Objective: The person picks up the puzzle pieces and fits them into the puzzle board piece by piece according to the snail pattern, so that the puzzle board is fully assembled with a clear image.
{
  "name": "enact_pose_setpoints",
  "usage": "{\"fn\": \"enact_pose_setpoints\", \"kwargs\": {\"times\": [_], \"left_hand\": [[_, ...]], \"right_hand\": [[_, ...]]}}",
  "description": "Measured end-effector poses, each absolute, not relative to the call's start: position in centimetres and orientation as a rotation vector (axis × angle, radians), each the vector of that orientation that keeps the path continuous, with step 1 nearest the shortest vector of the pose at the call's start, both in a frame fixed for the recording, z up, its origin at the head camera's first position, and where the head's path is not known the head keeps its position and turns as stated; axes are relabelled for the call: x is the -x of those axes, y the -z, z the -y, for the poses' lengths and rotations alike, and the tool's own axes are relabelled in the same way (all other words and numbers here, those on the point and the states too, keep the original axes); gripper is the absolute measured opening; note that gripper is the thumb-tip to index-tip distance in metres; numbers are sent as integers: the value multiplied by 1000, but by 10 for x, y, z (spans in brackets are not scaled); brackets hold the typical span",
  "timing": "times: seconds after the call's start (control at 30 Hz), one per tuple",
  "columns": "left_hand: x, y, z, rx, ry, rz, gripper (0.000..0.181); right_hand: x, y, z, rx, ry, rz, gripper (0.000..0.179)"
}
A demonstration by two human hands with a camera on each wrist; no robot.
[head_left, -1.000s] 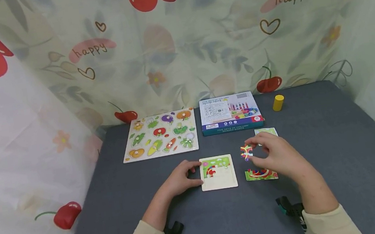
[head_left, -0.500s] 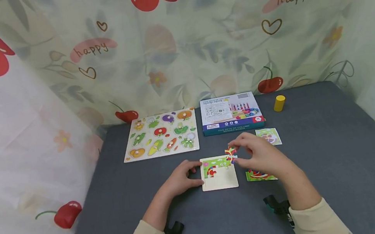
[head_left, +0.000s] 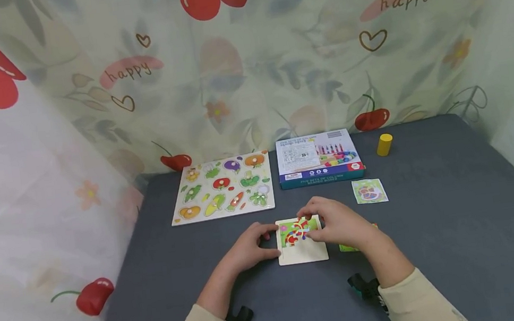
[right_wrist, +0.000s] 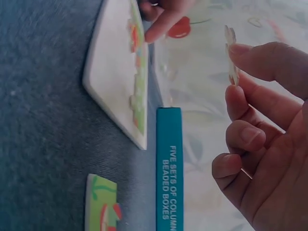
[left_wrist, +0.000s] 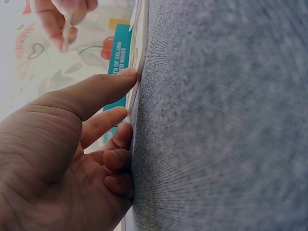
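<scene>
In the head view a square wooden puzzle board [head_left: 304, 254] lies on the table, with several pieces set along its top and left. My left hand [head_left: 249, 248] rests at its left side; thumb and index fingertip touch the edge at separate spots, and the left wrist view shows the other fingers [left_wrist: 118, 161] bent against the table. My right hand [head_left: 342, 223] pinches a colourful jigsaw piece [head_left: 301, 227] between thumb and fingers. The right wrist view shows this piece [right_wrist: 232, 55] edge-on, raised apart from the board [right_wrist: 108, 72].
Loose puzzle pieces [head_left: 347, 248] lie right of the board, partly hidden by my right hand. Behind are a picture card [head_left: 370, 191], a boxed bead set [head_left: 322, 178], a vegetable peg puzzle [head_left: 203, 190] and a yellow cylinder [head_left: 384, 145]. A patterned curtain [head_left: 249, 97] stands at the table's back.
My right hand has carried the jigsaw piece leftward from beside the board to over its upper part. The picture card has come fully into sight. My left hand stays at the board's edge.
</scene>
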State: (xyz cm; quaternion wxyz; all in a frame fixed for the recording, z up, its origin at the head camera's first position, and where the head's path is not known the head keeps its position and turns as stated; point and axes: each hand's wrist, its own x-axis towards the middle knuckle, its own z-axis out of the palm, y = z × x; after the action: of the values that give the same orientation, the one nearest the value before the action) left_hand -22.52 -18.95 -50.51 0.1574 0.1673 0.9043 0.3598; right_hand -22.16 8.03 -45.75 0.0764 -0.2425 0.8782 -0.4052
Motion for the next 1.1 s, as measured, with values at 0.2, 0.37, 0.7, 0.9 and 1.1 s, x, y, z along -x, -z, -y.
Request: {"fn": "enact_pose_setpoints", "kwargs": {"times": [0.2, 0.37, 0.7, 0.9, 1.1], "left_hand": [[221, 510, 191, -504, -1015, -2583, 57], [221, 510, 192, -526, -1025, -2580, 57], [222, 509, 194, -541, -1024, -2593, 57], [223, 506, 192, -549, -1020, -2599, 57], [223, 505, 191, -542, -1030, -2604, 57]], "right_hand": [[226, 472, -71, 688, 1114, -2604, 36], [227, 483, -66, 608, 1006, -2601, 36], [231, 497, -58, 605, 897, -2672, 34], [232, 500, -57, 568, 891, -2688, 33], [233, 497, -57, 578, 886, -2682, 38]]}}
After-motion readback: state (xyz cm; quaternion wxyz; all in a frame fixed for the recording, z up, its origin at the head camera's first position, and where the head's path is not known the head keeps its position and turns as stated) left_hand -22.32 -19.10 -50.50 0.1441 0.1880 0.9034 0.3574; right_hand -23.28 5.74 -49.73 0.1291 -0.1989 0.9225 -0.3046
